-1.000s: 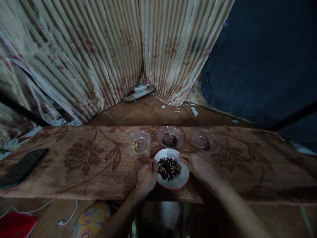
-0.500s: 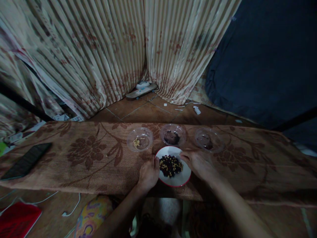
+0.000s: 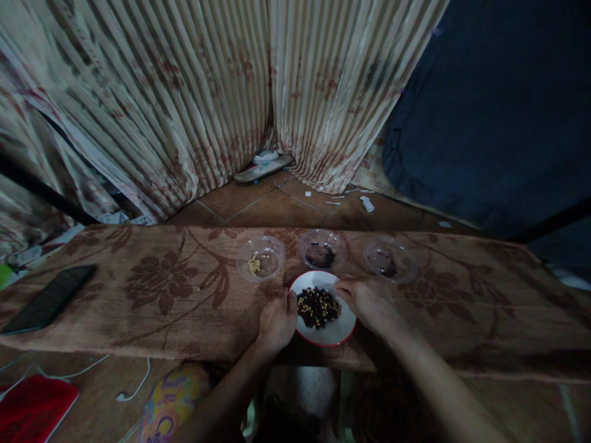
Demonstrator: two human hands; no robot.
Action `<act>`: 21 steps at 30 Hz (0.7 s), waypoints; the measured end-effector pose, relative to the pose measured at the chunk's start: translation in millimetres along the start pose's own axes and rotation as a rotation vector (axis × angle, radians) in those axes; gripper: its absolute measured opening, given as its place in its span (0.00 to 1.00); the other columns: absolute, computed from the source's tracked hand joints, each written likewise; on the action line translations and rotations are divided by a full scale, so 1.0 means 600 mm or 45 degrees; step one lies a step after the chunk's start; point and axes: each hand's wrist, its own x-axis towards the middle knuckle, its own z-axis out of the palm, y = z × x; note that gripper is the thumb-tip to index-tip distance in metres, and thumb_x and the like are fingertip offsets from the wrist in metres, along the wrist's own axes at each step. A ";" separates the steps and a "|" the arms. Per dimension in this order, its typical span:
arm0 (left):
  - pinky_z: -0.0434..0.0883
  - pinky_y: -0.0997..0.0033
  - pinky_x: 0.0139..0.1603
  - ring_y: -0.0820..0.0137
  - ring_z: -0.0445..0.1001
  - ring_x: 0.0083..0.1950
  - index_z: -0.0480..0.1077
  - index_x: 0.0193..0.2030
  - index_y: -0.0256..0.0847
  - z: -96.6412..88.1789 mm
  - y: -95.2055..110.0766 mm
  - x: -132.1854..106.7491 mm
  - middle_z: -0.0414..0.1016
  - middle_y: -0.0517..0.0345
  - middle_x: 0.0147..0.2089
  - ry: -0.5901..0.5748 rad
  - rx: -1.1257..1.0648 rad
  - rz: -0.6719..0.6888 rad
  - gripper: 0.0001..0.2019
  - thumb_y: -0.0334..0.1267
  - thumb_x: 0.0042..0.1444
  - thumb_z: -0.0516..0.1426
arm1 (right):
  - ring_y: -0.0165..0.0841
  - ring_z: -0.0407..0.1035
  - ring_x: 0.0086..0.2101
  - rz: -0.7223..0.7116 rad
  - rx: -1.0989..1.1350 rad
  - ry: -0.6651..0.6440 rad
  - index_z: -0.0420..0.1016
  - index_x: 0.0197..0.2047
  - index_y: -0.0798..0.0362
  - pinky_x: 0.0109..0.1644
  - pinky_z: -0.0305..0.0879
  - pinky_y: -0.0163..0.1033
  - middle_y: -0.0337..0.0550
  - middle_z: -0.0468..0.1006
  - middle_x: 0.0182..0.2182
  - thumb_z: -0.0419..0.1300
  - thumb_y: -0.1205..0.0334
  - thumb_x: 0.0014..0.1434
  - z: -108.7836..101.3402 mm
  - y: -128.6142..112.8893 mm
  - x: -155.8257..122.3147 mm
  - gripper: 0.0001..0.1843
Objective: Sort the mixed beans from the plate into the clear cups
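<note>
A white plate with a red rim sits on the cloth-covered table in front of me. It carries a heap of dark and yellow beans. My left hand grips the plate's left edge, thumb over the rim. At the upper right of the plate, my right hand is closed around a small pale utensil that looks like a fork; its end reaches to the beans. Beyond the plate stand three clear plastic bowls: the left bowl with some yellow beans, the middle bowl and right bowl with dark contents.
A dark phone lies on the left of the brown flowered tablecloth. Striped curtains hang behind the table, with a sandal and litter on the tiled floor. A white cable and a red item lie at lower left.
Almost nothing differs. Both hands stay at the plate in nearly the same place, and the view has shifted very slightly.
</note>
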 end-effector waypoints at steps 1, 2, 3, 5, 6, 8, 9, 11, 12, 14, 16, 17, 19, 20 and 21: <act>0.65 0.65 0.47 0.61 0.74 0.46 0.64 0.53 0.37 0.001 0.000 0.000 0.76 0.45 0.44 -0.002 0.000 -0.003 0.25 0.46 0.62 0.35 | 0.30 0.69 0.33 0.003 -0.012 0.001 0.76 0.29 0.49 0.35 0.54 0.33 0.40 0.79 0.31 0.50 0.59 0.61 0.000 0.000 0.000 0.15; 0.65 0.65 0.47 0.61 0.74 0.47 0.64 0.53 0.37 0.002 -0.001 0.001 0.76 0.45 0.45 -0.001 0.000 -0.006 0.25 0.47 0.62 0.34 | 0.30 0.69 0.33 0.004 -0.022 0.002 0.76 0.29 0.49 0.34 0.54 0.33 0.40 0.78 0.31 0.50 0.58 0.61 0.000 0.000 0.000 0.15; 0.65 0.65 0.48 0.61 0.73 0.47 0.64 0.53 0.36 0.002 -0.001 0.001 0.76 0.44 0.46 0.003 0.000 -0.007 0.26 0.47 0.62 0.34 | 0.30 0.69 0.33 0.001 -0.026 0.004 0.76 0.30 0.49 0.34 0.54 0.33 0.40 0.78 0.31 0.50 0.58 0.61 0.001 0.000 0.000 0.15; 0.65 0.65 0.49 0.61 0.73 0.48 0.64 0.53 0.36 0.003 -0.002 0.002 0.75 0.44 0.47 0.012 -0.002 0.002 0.26 0.47 0.62 0.34 | 0.30 0.69 0.33 -0.009 -0.022 0.008 0.76 0.30 0.49 0.34 0.54 0.33 0.40 0.78 0.31 0.49 0.58 0.61 0.003 0.001 -0.001 0.16; 0.65 0.65 0.49 0.61 0.73 0.48 0.64 0.53 0.36 0.003 -0.002 0.002 0.75 0.44 0.46 0.012 -0.003 0.007 0.26 0.47 0.62 0.34 | 0.30 0.69 0.32 -0.012 -0.020 0.014 0.76 0.29 0.49 0.33 0.54 0.33 0.40 0.78 0.31 0.49 0.58 0.61 0.005 0.001 -0.001 0.16; 0.65 0.65 0.48 0.62 0.74 0.47 0.64 0.53 0.37 0.003 -0.003 0.002 0.76 0.45 0.45 0.010 -0.001 0.016 0.26 0.47 0.62 0.34 | 0.30 0.69 0.32 -0.019 -0.015 0.031 0.76 0.29 0.49 0.33 0.54 0.33 0.39 0.78 0.31 0.49 0.57 0.62 0.007 0.002 -0.001 0.16; 0.65 0.65 0.47 0.62 0.74 0.46 0.64 0.53 0.37 0.002 -0.003 0.002 0.76 0.45 0.45 0.009 0.001 0.018 0.26 0.47 0.62 0.34 | 0.30 0.68 0.32 -0.022 -0.012 0.039 0.75 0.29 0.49 0.34 0.54 0.33 0.39 0.78 0.31 0.49 0.57 0.62 0.009 0.002 -0.001 0.16; 0.65 0.65 0.47 0.61 0.74 0.46 0.64 0.53 0.37 0.002 -0.003 0.001 0.76 0.44 0.44 0.009 0.003 0.012 0.26 0.47 0.62 0.34 | 0.30 0.68 0.32 -0.027 -0.002 0.042 0.76 0.30 0.49 0.34 0.54 0.33 0.39 0.77 0.31 0.49 0.57 0.62 0.010 0.003 -0.001 0.16; 0.65 0.65 0.47 0.61 0.74 0.46 0.64 0.53 0.37 0.001 -0.003 0.001 0.76 0.45 0.44 0.005 0.002 0.006 0.26 0.47 0.62 0.34 | 0.30 0.68 0.32 -0.032 0.006 0.037 0.76 0.30 0.49 0.34 0.55 0.33 0.39 0.77 0.31 0.49 0.57 0.62 0.011 0.003 -0.001 0.16; 0.65 0.66 0.46 0.62 0.74 0.46 0.64 0.53 0.37 0.001 -0.003 0.001 0.76 0.45 0.44 -0.003 -0.003 -0.002 0.26 0.47 0.62 0.34 | 0.30 0.68 0.32 -0.040 0.019 0.028 0.76 0.31 0.49 0.35 0.55 0.33 0.40 0.77 0.31 0.49 0.57 0.62 0.011 0.003 -0.001 0.16; 0.65 0.66 0.46 0.62 0.74 0.45 0.64 0.53 0.37 0.001 -0.003 0.001 0.76 0.45 0.44 -0.001 -0.008 0.004 0.26 0.47 0.62 0.34 | 0.30 0.68 0.32 -0.045 0.024 0.023 0.76 0.31 0.49 0.34 0.55 0.33 0.40 0.77 0.30 0.49 0.57 0.62 0.011 0.002 0.000 0.16; 0.65 0.66 0.46 0.62 0.74 0.46 0.64 0.53 0.37 0.000 -0.002 0.001 0.76 0.45 0.44 0.000 -0.010 0.008 0.26 0.47 0.62 0.34 | 0.30 0.68 0.32 -0.047 0.025 0.020 0.76 0.31 0.49 0.34 0.55 0.33 0.40 0.77 0.30 0.49 0.57 0.62 0.010 0.002 0.000 0.16; 0.65 0.66 0.46 0.62 0.74 0.46 0.64 0.52 0.37 0.000 -0.001 0.000 0.76 0.45 0.44 0.001 -0.014 0.010 0.26 0.47 0.62 0.34 | 0.30 0.68 0.32 -0.047 0.017 0.015 0.76 0.30 0.49 0.34 0.54 0.33 0.40 0.77 0.30 0.49 0.57 0.62 0.010 0.002 -0.001 0.16; 0.65 0.66 0.46 0.62 0.74 0.46 0.64 0.52 0.37 -0.001 -0.001 0.000 0.76 0.45 0.44 -0.001 -0.016 0.007 0.25 0.47 0.62 0.34 | 0.31 0.68 0.32 -0.047 0.008 0.013 0.76 0.30 0.49 0.34 0.54 0.33 0.41 0.77 0.30 0.49 0.56 0.62 0.010 0.002 -0.001 0.17; 0.65 0.66 0.46 0.62 0.74 0.46 0.64 0.52 0.37 -0.001 0.000 0.000 0.76 0.45 0.44 -0.005 -0.017 0.002 0.25 0.46 0.62 0.34 | 0.31 0.68 0.32 -0.045 -0.002 0.013 0.75 0.30 0.50 0.33 0.54 0.33 0.41 0.77 0.30 0.48 0.56 0.62 0.010 0.001 -0.001 0.17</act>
